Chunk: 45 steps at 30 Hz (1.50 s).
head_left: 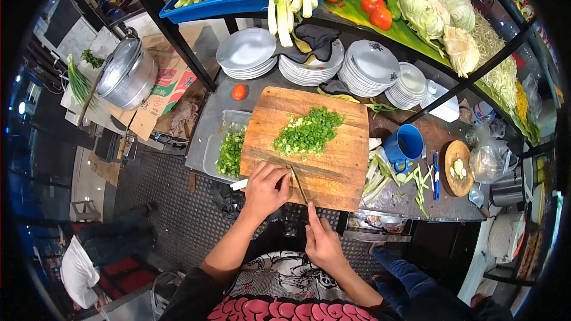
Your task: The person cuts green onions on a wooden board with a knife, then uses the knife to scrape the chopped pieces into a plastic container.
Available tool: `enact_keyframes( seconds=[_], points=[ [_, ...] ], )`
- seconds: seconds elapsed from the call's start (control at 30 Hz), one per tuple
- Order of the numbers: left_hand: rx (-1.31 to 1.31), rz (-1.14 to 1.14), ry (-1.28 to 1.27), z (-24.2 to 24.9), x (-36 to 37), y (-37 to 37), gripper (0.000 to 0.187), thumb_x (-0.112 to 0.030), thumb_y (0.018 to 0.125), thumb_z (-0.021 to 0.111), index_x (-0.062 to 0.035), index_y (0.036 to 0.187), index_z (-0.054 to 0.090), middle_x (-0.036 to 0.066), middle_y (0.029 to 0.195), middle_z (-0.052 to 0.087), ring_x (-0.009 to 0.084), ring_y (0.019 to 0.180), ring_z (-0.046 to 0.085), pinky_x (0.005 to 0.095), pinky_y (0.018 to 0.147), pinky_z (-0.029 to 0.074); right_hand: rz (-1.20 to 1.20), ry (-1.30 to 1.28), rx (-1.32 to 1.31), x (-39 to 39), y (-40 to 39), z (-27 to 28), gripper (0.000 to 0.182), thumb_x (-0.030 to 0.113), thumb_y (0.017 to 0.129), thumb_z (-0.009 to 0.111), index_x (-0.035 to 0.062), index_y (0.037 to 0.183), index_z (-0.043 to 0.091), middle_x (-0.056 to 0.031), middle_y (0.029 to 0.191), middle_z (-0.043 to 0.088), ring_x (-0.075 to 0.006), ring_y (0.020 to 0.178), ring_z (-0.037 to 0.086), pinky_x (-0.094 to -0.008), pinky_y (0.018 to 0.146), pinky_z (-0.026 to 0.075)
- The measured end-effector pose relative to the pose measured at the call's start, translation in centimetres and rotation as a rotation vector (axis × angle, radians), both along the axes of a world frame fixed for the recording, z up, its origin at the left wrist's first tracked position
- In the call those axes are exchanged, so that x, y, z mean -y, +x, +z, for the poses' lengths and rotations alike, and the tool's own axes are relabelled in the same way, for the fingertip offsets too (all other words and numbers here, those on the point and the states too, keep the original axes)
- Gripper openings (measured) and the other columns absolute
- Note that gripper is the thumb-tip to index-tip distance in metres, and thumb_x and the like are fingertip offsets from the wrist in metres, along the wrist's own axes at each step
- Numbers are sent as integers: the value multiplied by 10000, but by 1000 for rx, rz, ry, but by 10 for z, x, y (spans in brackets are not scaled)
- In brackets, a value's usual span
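Note:
My right hand (323,241) is wrapped round the handle of a knife (299,185), whose narrow blade points up over the near part of the wooden cutting board (339,179). Close to the blade's left side, my left hand (267,187) has its fingers curled together at the board's front edge. A white stalk (239,184) sticks out to the left from under it; what its fingertips press is hidden. Chopped green onion (308,133) lies heaped on the board. More chopped green onion (231,151) fills part of a clear tray (213,142) left of the board.
Stacked plates (246,50) stand behind the board, with a tomato (239,91) at the left. To the right are a blue mug (404,144), scraps (376,175), a blue-handled tool (436,177) and a small round board (457,187). Vegetables lie on the upper shelf.

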State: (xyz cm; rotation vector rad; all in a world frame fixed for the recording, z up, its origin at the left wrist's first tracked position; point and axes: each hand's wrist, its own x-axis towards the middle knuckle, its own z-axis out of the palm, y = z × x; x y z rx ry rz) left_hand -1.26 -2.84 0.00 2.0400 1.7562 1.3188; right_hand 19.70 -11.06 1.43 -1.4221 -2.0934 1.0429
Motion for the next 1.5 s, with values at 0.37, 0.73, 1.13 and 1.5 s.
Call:
enact_keyframes(
  seconds=[0.37, 0.73, 1.13, 1.5],
  points=[
    [-25, -13, 5, 2, -1, -1, 94, 12, 800, 791, -10, 884, 755, 100, 899, 730, 308, 839, 668, 394, 766, 548, 8, -11, 79, -13, -11, 13, 767, 55, 959, 604, 130, 1663, 310, -269, 950, 613, -477, 712, 657, -553, 659, 568],
    [-23, 3, 16, -3, -1, 0, 88, -14, 810, 782, -39, 883, 739, 70, 881, 712, 296, 843, 659, 402, 786, 530, -26, -92, -28, 21, 20, 28, 675, 34, 996, 594, 110, 1633, 385, -273, 911, 608, -475, 725, 626, -518, 692, 538],
    [5, -2, 27, -4, -1, -1, 75, -8, 799, 774, -25, 867, 748, 82, 884, 717, 306, 842, 665, 405, 799, 541, -36, 12, -51, 8, -4, -3, 692, 56, 996, 597, 98, 1643, 359, -229, 926, 602, -444, 709, 643, -513, 650, 555],
    [-22, -13, 27, 0, -3, -1, 103, 26, 796, 790, -5, 889, 759, 106, 898, 733, 307, 832, 670, 385, 751, 552, -6, 0, 76, -6, -18, 13, 763, 61, 971, 594, 110, 1668, 287, -257, 944, 615, -471, 702, 650, -544, 656, 574]
  ],
)
